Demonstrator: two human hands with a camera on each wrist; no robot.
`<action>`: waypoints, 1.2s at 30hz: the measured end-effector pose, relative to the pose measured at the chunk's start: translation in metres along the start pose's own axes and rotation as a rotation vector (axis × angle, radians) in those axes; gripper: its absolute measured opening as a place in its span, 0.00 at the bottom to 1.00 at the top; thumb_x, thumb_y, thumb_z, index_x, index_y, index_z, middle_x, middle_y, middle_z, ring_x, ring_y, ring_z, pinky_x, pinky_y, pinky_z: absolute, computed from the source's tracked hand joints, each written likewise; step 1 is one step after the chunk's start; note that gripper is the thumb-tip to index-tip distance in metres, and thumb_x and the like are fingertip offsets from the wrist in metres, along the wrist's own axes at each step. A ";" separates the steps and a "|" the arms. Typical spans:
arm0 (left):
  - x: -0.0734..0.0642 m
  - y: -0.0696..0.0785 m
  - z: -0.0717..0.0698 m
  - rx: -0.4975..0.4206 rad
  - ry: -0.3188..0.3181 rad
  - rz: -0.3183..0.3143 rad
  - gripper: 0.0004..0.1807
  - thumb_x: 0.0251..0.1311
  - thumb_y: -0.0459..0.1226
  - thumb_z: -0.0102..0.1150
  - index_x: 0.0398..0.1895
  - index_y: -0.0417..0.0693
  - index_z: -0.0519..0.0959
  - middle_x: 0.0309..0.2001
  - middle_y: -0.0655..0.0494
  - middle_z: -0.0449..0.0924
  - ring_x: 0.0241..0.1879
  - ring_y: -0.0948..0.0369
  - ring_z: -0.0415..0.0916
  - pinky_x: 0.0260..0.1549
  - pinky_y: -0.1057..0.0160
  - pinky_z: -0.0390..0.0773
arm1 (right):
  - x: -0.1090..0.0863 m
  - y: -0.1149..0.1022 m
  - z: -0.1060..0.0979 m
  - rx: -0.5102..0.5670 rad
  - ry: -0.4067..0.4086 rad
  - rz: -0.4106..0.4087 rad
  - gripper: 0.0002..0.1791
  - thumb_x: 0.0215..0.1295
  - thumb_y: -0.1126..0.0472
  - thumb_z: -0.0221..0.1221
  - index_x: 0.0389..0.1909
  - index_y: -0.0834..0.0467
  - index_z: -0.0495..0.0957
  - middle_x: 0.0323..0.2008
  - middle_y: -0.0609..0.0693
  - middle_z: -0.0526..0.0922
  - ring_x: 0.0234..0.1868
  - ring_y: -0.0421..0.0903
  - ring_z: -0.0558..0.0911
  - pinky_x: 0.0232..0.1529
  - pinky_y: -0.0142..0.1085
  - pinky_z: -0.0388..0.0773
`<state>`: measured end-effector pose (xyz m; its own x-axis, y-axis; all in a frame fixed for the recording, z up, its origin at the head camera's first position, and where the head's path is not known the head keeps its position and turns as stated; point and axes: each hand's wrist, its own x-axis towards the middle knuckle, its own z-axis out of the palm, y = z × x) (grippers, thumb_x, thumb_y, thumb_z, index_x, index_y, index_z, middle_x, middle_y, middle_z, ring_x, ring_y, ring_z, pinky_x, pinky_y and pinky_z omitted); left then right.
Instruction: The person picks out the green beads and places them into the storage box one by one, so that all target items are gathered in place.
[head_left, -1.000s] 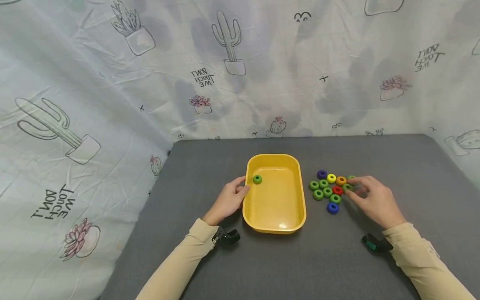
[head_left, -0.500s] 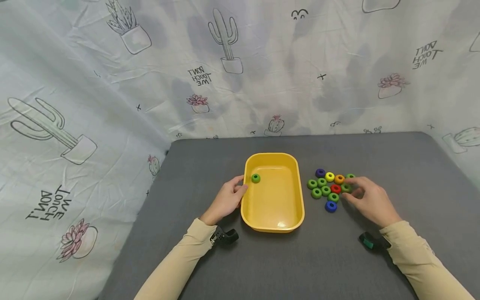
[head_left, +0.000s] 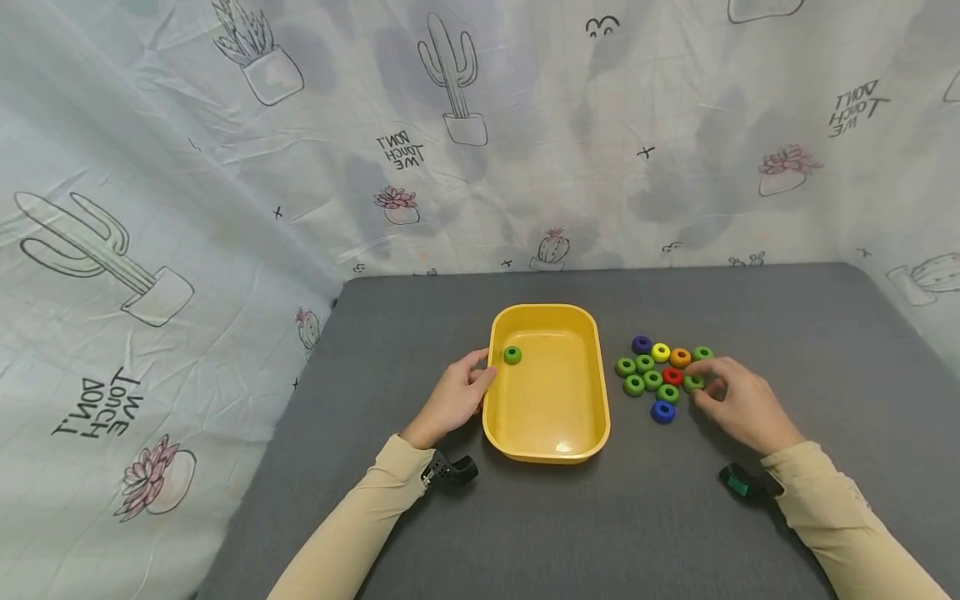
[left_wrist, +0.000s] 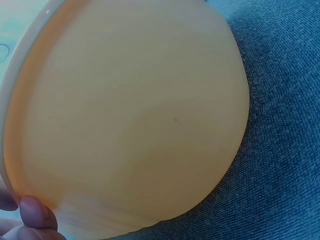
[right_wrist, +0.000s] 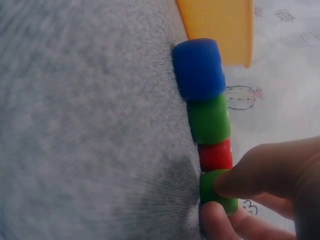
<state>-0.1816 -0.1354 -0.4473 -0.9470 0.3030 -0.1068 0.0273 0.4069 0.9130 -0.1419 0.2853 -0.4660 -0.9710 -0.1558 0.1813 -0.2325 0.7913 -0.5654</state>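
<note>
Partly hidden (by fingers [right_wrist: 216,223] of the right hand [head_left: 742,406]) sits a green ring [right_wrist: 207,187].

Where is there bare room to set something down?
Bare: the table between the sleeves, nearer than the yellow tray; the strip between tray and curtain. Crowded: the rings right of the tray, where the right hand pinches a green ring.

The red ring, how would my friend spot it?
On the grey table, find the rectangular yellow plastic tray. Right of it lies a cluster of small round rings. Near the right hand, the round red ring is the only red one.
</note>
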 end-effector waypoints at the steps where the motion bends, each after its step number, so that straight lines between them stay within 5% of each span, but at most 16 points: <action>1: 0.000 -0.001 0.000 0.003 0.001 -0.003 0.28 0.81 0.40 0.51 0.78 0.42 0.64 0.31 0.48 0.80 0.20 0.61 0.69 0.23 0.67 0.70 | 0.000 0.000 0.000 0.005 -0.007 0.007 0.18 0.64 0.71 0.65 0.56 0.62 0.81 0.52 0.65 0.81 0.36 0.49 0.83 0.27 0.36 0.73; 20: -0.004 -0.006 0.000 0.004 -0.012 -0.016 0.29 0.81 0.39 0.50 0.79 0.41 0.63 0.31 0.46 0.80 0.21 0.60 0.70 0.25 0.66 0.72 | -0.004 0.005 -0.001 -0.002 0.089 0.019 0.16 0.64 0.66 0.68 0.53 0.61 0.82 0.52 0.64 0.81 0.40 0.56 0.84 0.28 0.36 0.73; 28: -0.001 -0.005 -0.001 -0.006 -0.008 0.003 0.28 0.81 0.39 0.50 0.79 0.40 0.64 0.26 0.48 0.75 0.20 0.60 0.68 0.23 0.67 0.69 | -0.003 -0.001 -0.005 0.035 0.165 -0.042 0.16 0.64 0.66 0.69 0.53 0.59 0.83 0.48 0.59 0.83 0.35 0.22 0.73 0.28 0.33 0.74; 36: -0.001 -0.001 -0.002 -0.001 -0.012 0.021 0.28 0.81 0.39 0.50 0.79 0.41 0.64 0.26 0.49 0.77 0.18 0.61 0.68 0.22 0.67 0.69 | -0.001 -0.012 -0.011 0.055 0.194 -0.047 0.17 0.65 0.66 0.70 0.54 0.60 0.83 0.47 0.56 0.82 0.37 0.17 0.70 0.33 0.23 0.73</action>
<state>-0.1818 -0.1379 -0.4476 -0.9422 0.3221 -0.0925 0.0467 0.3995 0.9155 -0.1374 0.2831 -0.4506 -0.9314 -0.0702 0.3572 -0.2849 0.7516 -0.5950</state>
